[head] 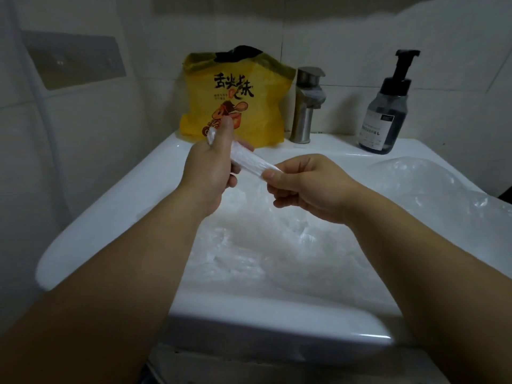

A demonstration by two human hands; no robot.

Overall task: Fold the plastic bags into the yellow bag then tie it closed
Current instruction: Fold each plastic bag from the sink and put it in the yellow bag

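Head view: you are looking down along both bare forearms at a white sink (pixel 110 206) set against a tiled wall.
Left hand: your left hand (pixel 210 164) is raised over the back of the basin, thumb up, fingers curled round one end of a rolled bag (pixel 249 160). A short crumpled tip of the bag sticks out above your fist.
Right hand: your right hand (pixel 307 187) pinches the other end of the roll between thumb and forefinger. The remaining fingers are curled underneath.
Rolled bag: it is clear plastic gathered into a narrow strip. It runs at a slant between your two hands, higher at the left, and is held in the air above the basin.
Yellow bag: the yellow bag (pixel 238 98) stands upright on the back ledge of the sink, leaning on the wall just behind your left hand. Its mouth is open and something dark shows at the top. Black characters and a cartoon figure are printed on its front.
Loose plastic bags: the loose plastic bags (pixel 263 245) lie in a crumpled clear heap filling the basin under your hands, and more plastic spills over the right rim.
Tap: a brushed metal tap (pixel 306 106) stands just right of the yellow bag.
Pump bottle: a dark pump bottle (pixel 388 106) stands on the ledge further right, apart from the tap.
Wall plate: a grey wall plate (pixel 74 59) is fixed to the left wall.
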